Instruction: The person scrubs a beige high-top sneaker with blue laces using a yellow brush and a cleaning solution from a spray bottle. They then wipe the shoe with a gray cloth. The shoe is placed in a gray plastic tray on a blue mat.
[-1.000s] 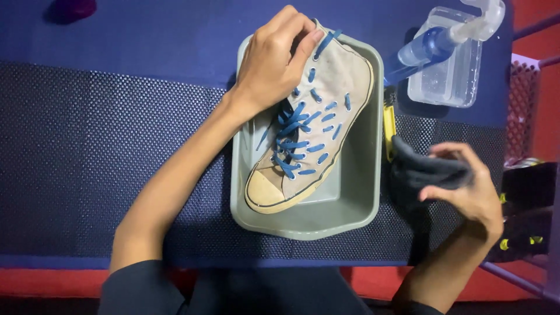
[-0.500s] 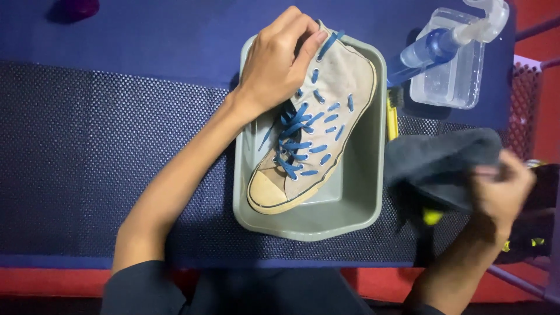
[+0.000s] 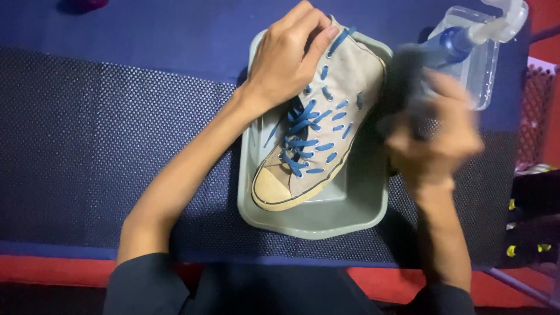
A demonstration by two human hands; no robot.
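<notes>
A worn beige high-top sneaker [image 3: 344, 111] with blue laces lies on its side in a grey plastic basin [image 3: 326, 219]. My left hand [image 3: 286, 55] grips the sneaker's ankle collar at the far end. My right hand [image 3: 434, 137], blurred by motion, holds a dark grey cloth [image 3: 402, 87] just right of the shoe's upper, over the basin's right rim. I cannot tell whether the cloth touches the shoe.
A blue spray bottle [image 3: 466, 35] lies across a clear plastic container [image 3: 481, 64] at the far right. A dark textured mat [image 3: 116, 146] covers the blue table. Dark items with yellow spots [image 3: 534, 233] sit at the right edge. A purple object [image 3: 81, 4] is far left.
My right hand has swung the dark cloth from the table's right side up and left to the shoe's side. My left hand has kept its hold on the collar.
</notes>
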